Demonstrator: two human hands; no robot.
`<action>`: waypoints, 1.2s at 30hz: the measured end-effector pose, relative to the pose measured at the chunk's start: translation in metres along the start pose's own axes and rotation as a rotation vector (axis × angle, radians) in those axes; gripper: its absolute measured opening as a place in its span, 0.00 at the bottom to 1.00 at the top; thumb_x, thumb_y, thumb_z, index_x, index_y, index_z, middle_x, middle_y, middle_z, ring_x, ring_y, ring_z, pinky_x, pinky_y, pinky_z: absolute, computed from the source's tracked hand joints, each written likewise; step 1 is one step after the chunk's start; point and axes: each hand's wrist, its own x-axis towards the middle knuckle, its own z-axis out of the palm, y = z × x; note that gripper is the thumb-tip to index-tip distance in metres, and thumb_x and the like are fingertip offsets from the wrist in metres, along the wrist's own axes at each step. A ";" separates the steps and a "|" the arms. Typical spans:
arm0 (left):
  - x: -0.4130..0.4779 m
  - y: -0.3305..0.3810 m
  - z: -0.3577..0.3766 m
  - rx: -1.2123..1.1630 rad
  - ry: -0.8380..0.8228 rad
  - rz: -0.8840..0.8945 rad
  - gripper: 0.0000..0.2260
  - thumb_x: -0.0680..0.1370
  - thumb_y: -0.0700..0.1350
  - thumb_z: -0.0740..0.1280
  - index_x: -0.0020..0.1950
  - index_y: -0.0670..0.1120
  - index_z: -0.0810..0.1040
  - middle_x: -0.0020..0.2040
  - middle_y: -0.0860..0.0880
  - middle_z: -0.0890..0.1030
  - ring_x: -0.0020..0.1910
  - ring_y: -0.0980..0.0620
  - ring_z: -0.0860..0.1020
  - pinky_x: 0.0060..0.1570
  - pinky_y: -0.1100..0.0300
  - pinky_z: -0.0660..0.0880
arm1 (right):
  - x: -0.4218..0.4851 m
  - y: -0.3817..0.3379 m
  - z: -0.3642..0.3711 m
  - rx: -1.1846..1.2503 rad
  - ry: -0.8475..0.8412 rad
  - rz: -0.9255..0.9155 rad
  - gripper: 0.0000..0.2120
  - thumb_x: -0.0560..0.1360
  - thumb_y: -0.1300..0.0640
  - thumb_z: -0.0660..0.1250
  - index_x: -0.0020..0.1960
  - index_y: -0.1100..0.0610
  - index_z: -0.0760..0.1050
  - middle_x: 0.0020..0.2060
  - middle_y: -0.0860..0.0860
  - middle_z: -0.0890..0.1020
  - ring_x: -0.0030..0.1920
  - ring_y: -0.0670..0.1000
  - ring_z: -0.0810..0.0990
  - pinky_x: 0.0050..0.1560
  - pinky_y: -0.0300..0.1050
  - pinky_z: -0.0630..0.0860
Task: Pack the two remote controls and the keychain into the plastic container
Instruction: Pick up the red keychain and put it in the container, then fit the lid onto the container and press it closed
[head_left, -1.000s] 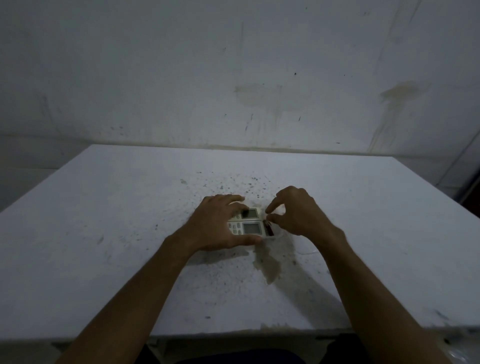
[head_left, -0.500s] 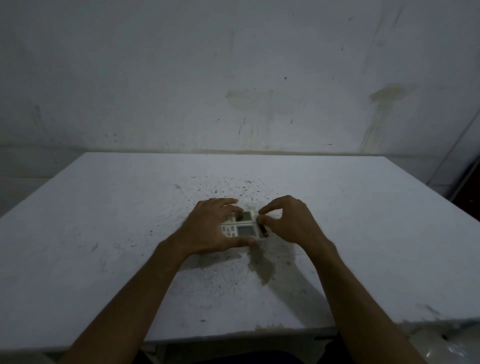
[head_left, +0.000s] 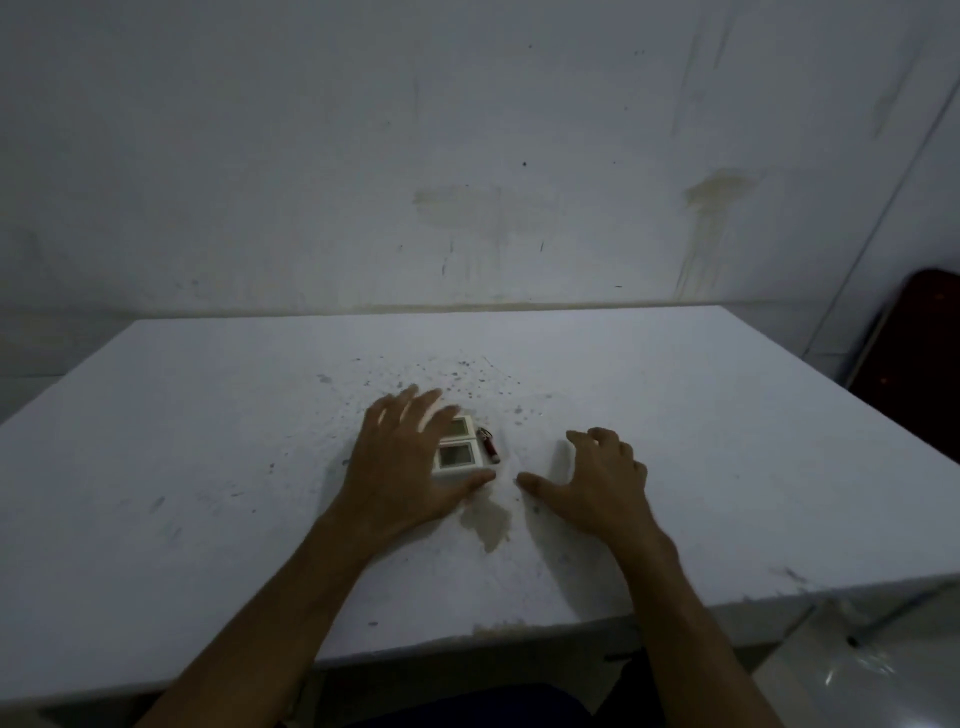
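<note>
Two white remote controls lie side by side in the middle of the white table (head_left: 208, 441), their small screens facing up: the far remote (head_left: 459, 427) and the near remote (head_left: 457, 458). A small dark red keychain (head_left: 489, 448) lies right beside their right ends. My left hand (head_left: 400, 467) hovers over the left parts of both remotes, fingers spread and blurred, thumb along the near remote's front edge. My right hand (head_left: 597, 483) rests to the right, apart from the keychain, fingers spread and holding nothing. A clear plastic container is too faint to make out.
The table carries dark specks behind the remotes and a brownish stain (head_left: 491, 525) just in front of them. A stained wall stands behind the table. A dark red object (head_left: 914, 353) leans at the far right, beyond the table's edge.
My right hand has let go near the keychain and drawn back to the right, opening. My left hand's fingers have lifted and spread off the remotes. The keychain now lies uncovered.
</note>
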 end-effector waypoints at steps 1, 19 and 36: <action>0.000 -0.007 -0.002 0.027 -0.035 -0.054 0.47 0.67 0.82 0.56 0.73 0.51 0.75 0.76 0.47 0.72 0.77 0.43 0.67 0.76 0.41 0.58 | 0.000 0.000 0.003 0.012 0.035 0.006 0.49 0.68 0.26 0.65 0.78 0.54 0.60 0.78 0.55 0.62 0.77 0.59 0.61 0.74 0.59 0.60; 0.001 -0.024 -0.022 -0.456 -0.058 -0.211 0.39 0.71 0.74 0.62 0.77 0.55 0.69 0.78 0.53 0.68 0.77 0.52 0.64 0.76 0.49 0.58 | -0.003 -0.026 -0.049 0.609 0.823 -0.212 0.10 0.81 0.56 0.65 0.57 0.59 0.81 0.49 0.52 0.86 0.49 0.48 0.84 0.51 0.30 0.76; -0.001 -0.024 -0.054 -1.153 0.222 -0.552 0.09 0.86 0.44 0.57 0.54 0.41 0.75 0.42 0.45 0.79 0.36 0.51 0.77 0.36 0.58 0.76 | -0.023 -0.054 0.000 0.959 0.240 -0.111 0.13 0.80 0.50 0.67 0.63 0.47 0.77 0.57 0.47 0.83 0.56 0.46 0.82 0.56 0.43 0.80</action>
